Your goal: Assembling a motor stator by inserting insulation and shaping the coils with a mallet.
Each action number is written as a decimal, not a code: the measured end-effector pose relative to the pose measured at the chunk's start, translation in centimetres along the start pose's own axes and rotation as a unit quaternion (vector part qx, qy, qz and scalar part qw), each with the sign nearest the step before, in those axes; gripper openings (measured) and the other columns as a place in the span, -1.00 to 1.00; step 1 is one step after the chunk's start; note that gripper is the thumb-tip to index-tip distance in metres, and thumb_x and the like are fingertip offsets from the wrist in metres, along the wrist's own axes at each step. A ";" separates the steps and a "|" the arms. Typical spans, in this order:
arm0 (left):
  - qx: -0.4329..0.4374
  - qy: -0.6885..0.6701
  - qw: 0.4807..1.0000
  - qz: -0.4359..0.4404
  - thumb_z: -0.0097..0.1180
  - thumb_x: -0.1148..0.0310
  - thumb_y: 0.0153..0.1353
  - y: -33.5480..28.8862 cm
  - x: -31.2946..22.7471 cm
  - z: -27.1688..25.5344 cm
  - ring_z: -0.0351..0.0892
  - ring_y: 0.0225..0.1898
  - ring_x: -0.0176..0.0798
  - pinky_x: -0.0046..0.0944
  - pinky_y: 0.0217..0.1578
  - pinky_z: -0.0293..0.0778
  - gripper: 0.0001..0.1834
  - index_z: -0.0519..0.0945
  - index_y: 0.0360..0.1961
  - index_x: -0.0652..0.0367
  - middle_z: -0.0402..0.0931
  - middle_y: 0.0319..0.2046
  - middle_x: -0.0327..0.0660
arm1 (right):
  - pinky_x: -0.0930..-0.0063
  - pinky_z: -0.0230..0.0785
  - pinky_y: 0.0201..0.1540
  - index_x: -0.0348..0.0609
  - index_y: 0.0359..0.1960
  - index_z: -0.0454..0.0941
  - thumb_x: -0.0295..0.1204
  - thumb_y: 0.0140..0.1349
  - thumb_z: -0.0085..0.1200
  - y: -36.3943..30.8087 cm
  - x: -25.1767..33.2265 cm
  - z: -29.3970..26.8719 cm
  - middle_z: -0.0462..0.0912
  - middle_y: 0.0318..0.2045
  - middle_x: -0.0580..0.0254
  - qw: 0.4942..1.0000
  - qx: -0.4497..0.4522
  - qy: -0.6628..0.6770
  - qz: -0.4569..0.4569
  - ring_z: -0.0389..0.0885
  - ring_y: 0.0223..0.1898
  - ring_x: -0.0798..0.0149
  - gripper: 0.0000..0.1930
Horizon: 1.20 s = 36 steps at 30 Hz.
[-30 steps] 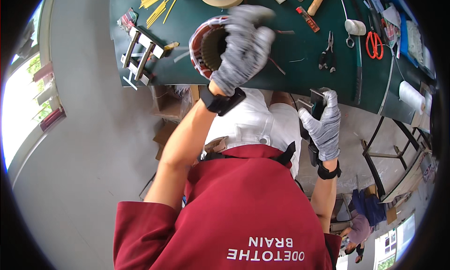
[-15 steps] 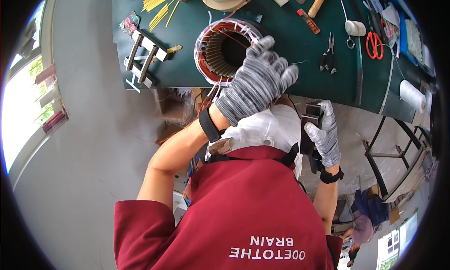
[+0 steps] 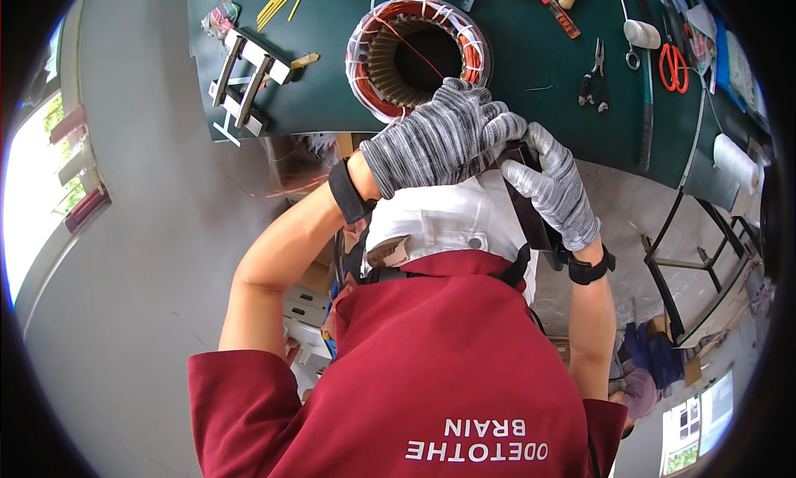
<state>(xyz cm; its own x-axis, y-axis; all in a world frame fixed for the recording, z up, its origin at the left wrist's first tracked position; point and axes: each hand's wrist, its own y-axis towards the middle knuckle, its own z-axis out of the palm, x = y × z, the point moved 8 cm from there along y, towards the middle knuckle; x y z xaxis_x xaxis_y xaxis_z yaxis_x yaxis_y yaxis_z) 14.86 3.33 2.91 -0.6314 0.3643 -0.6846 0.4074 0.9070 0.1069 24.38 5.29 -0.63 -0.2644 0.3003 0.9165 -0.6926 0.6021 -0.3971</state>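
Note:
A motor stator point(image 3: 362, 72), a ring wound with copper wire and laced with white cord, rests on the green bench. My left hand point(image 3: 439, 138), in a grey striped glove, is at its near right rim. Its fingers are curled, and their tips are partly hidden, so what they hold cannot be made out. Close beside it, my right hand point(image 3: 555, 184), gloved alike, is closed around a long dark rectangular block point(image 3: 529, 208). The block's upper end lies next to the left hand's fingers. A red wire point(image 3: 406, 40) crosses the stator's opening.
Pliers point(image 3: 593, 80), red-handled scissors point(image 3: 673, 67) and a red tool point(image 3: 559, 15) lie on the right of the bench point(image 3: 531, 55). A metal frame point(image 3: 249, 72) stands at left, near yellow sticks point(image 3: 275, 5). White thread spools point(image 3: 735, 161) sit at far right.
My right hand has moved up and inward with the dark block, now meeting my left hand. My left hand has come slightly down toward me. The bench sits higher in view.

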 end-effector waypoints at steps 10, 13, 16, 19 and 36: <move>0.026 0.047 0.997 0.047 0.01 0.32 -0.03 -1.2 0.6 0.9 0.38 -0.45 0.02 -0.05 -0.43 0.24 -0.86 0.47 -0.41 0.08 0.38 -0.58 -0.12 | 0.60 0.16 -0.45 -0.14 -0.48 0.39 -0.44 0.03 0.05 -3.4 -3.6 0.6 0.32 -0.60 0.48 0.975 -0.001 0.116 0.190 0.20 -0.52 0.58 -0.90; 0.031 0.021 0.999 0.034 -0.01 0.31 0.01 -1.1 0.8 0.5 0.38 -0.46 0.04 -0.05 -0.41 0.24 -0.86 0.47 -0.40 0.10 0.38 -0.57 -0.08 | 0.58 0.20 -0.41 -0.15 -0.43 0.42 -0.47 0.06 0.02 -3.5 -2.1 0.4 0.37 -0.53 0.44 0.985 -0.015 0.077 0.151 0.26 -0.48 0.57 -0.93; 0.053 0.007 0.998 0.029 -0.02 0.32 0.03 -0.5 1.1 0.5 0.37 -0.44 0.04 -0.06 -0.38 0.24 -0.87 0.47 -0.40 0.10 0.38 -0.55 -0.08 | 0.58 0.21 -0.40 -0.19 -0.45 0.41 -0.51 0.08 -0.02 -1.3 1.8 0.9 0.37 -0.51 0.42 0.976 0.015 -0.183 -0.118 0.28 -0.45 0.54 -0.96; 0.038 -0.008 0.999 0.035 -0.01 0.33 0.03 -0.9 0.7 0.5 0.37 -0.42 0.03 -0.06 -0.35 0.23 -0.88 0.48 -0.39 0.09 0.37 -0.54 -0.08 | 0.58 0.21 -0.39 -0.21 -0.53 0.35 -0.54 0.06 -0.04 -2.5 -0.9 0.8 0.36 -0.52 0.43 0.993 0.017 0.043 0.110 0.27 -0.44 0.56 -0.93; 0.023 -0.006 0.998 0.064 0.02 0.35 -0.01 -0.5 0.4 0.6 0.39 -0.43 0.00 -0.05 -0.38 0.24 -0.89 0.45 -0.42 0.08 0.36 -0.56 -0.15 | 0.66 0.22 -0.47 -0.11 -0.42 0.29 -0.36 0.10 0.00 -1.9 -3.3 1.6 0.34 -0.59 0.40 0.940 0.010 0.275 0.203 0.31 -0.57 0.56 -0.84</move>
<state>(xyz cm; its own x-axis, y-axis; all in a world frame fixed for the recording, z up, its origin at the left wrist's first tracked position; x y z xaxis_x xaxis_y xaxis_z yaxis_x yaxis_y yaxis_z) 14.81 2.90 2.18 -0.5647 0.4731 -0.6762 0.5144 0.8425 0.1599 25.54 1.97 -2.79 -0.1273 0.8422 0.5239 -0.6236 0.3428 -0.7026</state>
